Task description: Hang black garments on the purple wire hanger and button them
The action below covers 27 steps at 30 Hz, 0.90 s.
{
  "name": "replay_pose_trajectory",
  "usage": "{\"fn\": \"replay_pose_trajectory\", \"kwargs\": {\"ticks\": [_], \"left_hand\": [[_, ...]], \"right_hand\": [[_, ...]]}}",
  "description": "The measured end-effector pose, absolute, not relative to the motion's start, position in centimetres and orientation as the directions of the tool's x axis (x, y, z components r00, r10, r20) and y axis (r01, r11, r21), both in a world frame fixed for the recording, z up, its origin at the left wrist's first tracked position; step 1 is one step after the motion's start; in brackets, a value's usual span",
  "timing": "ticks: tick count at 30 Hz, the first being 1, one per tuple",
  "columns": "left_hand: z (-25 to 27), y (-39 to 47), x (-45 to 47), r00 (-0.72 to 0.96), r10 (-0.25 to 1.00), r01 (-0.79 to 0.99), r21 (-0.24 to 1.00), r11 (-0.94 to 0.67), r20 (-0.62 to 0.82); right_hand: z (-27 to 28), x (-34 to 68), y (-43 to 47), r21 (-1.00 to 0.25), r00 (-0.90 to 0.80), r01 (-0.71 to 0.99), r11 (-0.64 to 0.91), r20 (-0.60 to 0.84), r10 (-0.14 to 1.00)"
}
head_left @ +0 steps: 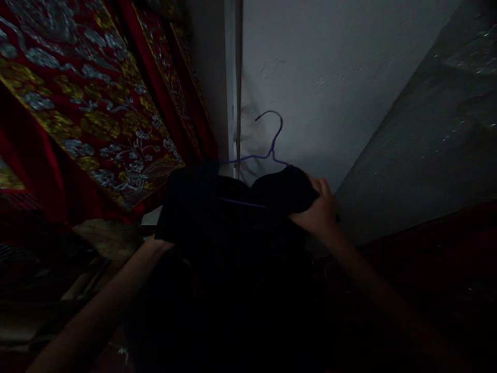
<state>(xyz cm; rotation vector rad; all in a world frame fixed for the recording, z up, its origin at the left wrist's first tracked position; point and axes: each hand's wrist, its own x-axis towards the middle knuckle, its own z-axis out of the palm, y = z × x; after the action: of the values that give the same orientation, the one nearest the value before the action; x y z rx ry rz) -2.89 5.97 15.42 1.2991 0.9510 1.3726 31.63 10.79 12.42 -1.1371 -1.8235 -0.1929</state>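
A dark garment (240, 259), black or navy, hangs in front of me on a thin purple wire hanger (273, 150). The hanger's hook stands up above the collar, and its lower bar shows through the neck opening. At the garment's right shoulder, my right hand (319, 210) is closed on the cloth, fingers behind and thumb toward me. On the other side my left hand (162, 244) grips the garment's left edge. Cloth covers most of that hand's fingers. The lower part of the garment is lost in shadow.
Red cloth (104, 103) with gold and silver sequin embroidery hangs at the left. Behind the hanger is a pale wall (310, 77) with a vertical white trim (232, 77). A greyish, shiny sheet (423, 129) slants along the right. Items at lower left are too dark to make out.
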Motion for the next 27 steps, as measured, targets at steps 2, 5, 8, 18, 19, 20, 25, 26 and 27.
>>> {"fn": "replay_pose_trajectory", "kwargs": {"ticks": [2,5,8,18,19,20,25,26,27], "left_hand": [[14.9,5.4,-3.5,-0.008,0.979,-0.151,0.967,-0.205,0.206],[13.8,4.8,-4.3,-0.126,0.98,-0.203,0.963,-0.177,0.154],[12.3,4.5,-4.9,-0.185,0.979,-0.267,0.955,-0.13,0.081],[8.1,2.8,-3.6,-0.408,0.912,-0.268,0.959,-0.089,-0.03],[8.0,2.8,-3.5,-0.419,0.907,-0.287,0.955,-0.08,-0.05],[7.9,2.7,-3.5,-0.427,0.902,-0.301,0.95,-0.077,-0.062],[8.5,3.1,-3.4,-0.451,0.891,-0.314,0.943,-0.108,-0.048],[8.6,3.1,-3.4,-0.457,0.888,-0.314,0.942,-0.115,-0.044],[8.6,3.0,-3.4,-0.466,0.883,-0.317,0.942,-0.115,-0.049]], "right_hand": [[15.2,31.9,11.6,-0.326,-0.062,0.802,0.5,0.787,0.613],[19.4,31.0,12.8,-0.324,-0.049,0.829,0.457,0.77,0.636],[22.4,29.2,13.8,-0.31,-0.08,0.835,0.454,0.749,0.658],[20.9,27.5,12.9,-0.277,-0.186,0.783,0.557,0.75,0.635],[20.9,27.7,13.1,-0.285,-0.178,0.786,0.549,0.746,0.642],[21.0,27.8,13.4,-0.292,-0.167,0.789,0.54,0.745,0.646],[22.6,26.6,14.6,-0.262,-0.196,0.757,0.598,0.783,0.591],[22.8,26.3,14.6,-0.243,-0.22,0.746,0.62,0.789,0.574],[22.9,26.1,14.3,-0.226,-0.245,0.735,0.639,0.791,0.561]]}}
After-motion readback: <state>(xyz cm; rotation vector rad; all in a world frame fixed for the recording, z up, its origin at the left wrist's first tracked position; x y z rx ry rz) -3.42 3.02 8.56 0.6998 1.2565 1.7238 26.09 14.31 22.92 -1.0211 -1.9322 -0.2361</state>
